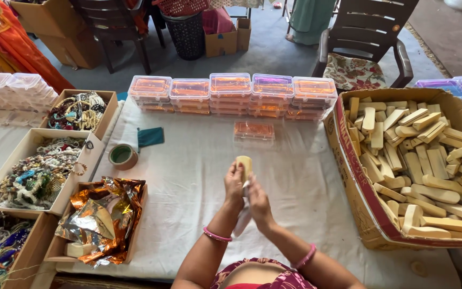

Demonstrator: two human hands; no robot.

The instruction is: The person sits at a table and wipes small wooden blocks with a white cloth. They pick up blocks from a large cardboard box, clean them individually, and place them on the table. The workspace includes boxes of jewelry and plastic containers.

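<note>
A: Head view is showing both hands meeting over the white-covered desk (188,182). What are they holding?

B: The left hand (235,184) is closing around a pale wooden block (245,164), gripping its lower part so the rounded top is sticking up. The right hand (258,203) is curling just beside it, pinching a strip of white cloth (241,220) that is hanging down toward the person. Whether the cloth is touching the block, I cannot tell.

A: Where is the block sitting relative to the big cardboard box (359,187)?

B: It is being held well to the left of that box, above the desk and not resting on it. The box itself is lying heaped with similar wooden pieces (423,166), so plenty appears to be waiting.

A: And anything that looks finished?

B: Judging by the layout, the stacked clear plastic cases (231,93) with orange contents are standing beyond the block, left of the box's far corner, and one single case (254,131) is lying alone just past the hands. I would guess many cases are already packed, while the heap in the box suggests much is remaining.

A: What else is lying around?

B: Far left of the box, a tray of crumpled orange foil (105,214), a tape roll (122,156), and open boxes of beaded jewellery (41,171) are sitting along the desk's edge.
</note>
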